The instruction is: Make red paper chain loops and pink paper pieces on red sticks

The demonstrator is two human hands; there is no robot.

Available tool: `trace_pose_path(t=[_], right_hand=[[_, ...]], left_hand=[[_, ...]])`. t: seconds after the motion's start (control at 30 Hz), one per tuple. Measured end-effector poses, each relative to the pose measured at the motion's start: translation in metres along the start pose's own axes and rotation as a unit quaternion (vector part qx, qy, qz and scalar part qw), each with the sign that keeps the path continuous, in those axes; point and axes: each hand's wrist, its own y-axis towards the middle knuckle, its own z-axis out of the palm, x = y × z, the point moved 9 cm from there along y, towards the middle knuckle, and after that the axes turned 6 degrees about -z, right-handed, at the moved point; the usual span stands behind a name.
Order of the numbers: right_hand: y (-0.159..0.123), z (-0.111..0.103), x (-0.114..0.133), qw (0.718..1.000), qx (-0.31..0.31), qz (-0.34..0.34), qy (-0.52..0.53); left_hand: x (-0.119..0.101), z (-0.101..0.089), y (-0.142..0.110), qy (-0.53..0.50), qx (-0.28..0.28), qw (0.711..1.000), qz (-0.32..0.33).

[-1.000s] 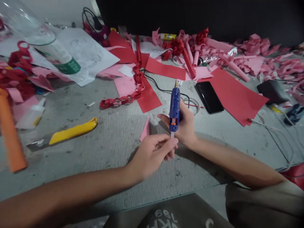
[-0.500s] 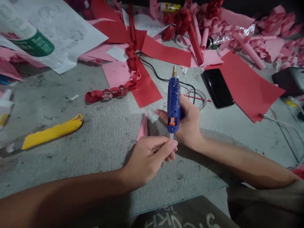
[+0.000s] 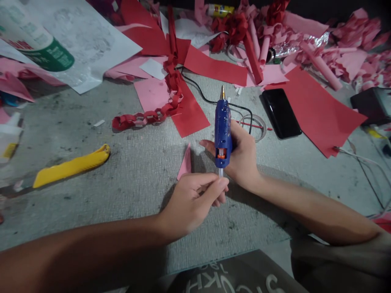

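Note:
My right hand [image 3: 242,156] grips a blue hot glue gun [image 3: 222,128] above the grey table, nozzle pointing away from me. My left hand [image 3: 195,199] pinches the clear glue stick [image 3: 220,172] that sticks out of the gun's rear end. A small pink paper piece [image 3: 185,163] stands on the table just left of both hands. The gun's black cord [image 3: 210,99] runs off toward the back of the table.
A yellow utility knife [image 3: 71,167] lies at the left. A red paper chain [image 3: 149,116] and red and pink paper sheets [image 3: 314,110] cover the back. A black phone [image 3: 281,114] lies right of the gun, beside a clear tape ring [image 3: 255,126]. A green-banded bottle [image 3: 36,44] lies far left.
The view dropped lower and closer to the table a second ago. Both hands keep the same hold on the glue gun and glue stick, nearly still.

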Motion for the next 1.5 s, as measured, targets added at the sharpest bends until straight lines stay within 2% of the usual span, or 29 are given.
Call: trace_pose_path(t=[0.2,0.33,0.57,0.87,1.5], right_hand=[[0.001,0.0,0.001,1.0,-0.003,-0.004,0.002],[0.003,-0.001,0.007,0.999,-0.007,-0.035,-0.022],[-0.001,-0.002,0.018,0.994,-0.01,-0.094,-0.048],[0.004,0.002,0.008,1.0,0.017,-0.016,-0.021],[0.002,0.006,0.0,1.0,0.028,-0.002,-0.008]], left_hand=[[-0.003,0.001,0.001,-0.001,-0.001,1.0,-0.005],[0.001,-0.001,-0.001,-0.033,-0.001,0.999,-0.018],[0.004,-0.004,0.002,-0.088,-0.033,0.995,-0.034],[0.005,-0.001,0.005,-0.105,-0.001,0.994,-0.043],[0.007,0.0,0.003,-0.112,-0.009,0.993,-0.04]])
